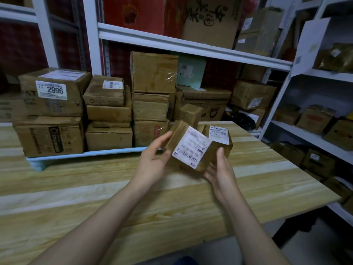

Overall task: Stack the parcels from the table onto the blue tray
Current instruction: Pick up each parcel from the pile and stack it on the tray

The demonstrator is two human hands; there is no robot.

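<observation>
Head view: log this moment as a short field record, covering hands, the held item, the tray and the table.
held item: small brown cardboard parcel with white shipping label, tilted, off the table
left hand: grips its left side
right hand: supports it from below, thumb on its right side
second small labelled brown parcel: just behind the held one
light blue tray: loaded with stacked brown cardboard boxes
light wooden table: carries the tray

Dim, soft indoor light; wide-angle bending at edges, slight blur throughout.
</observation>
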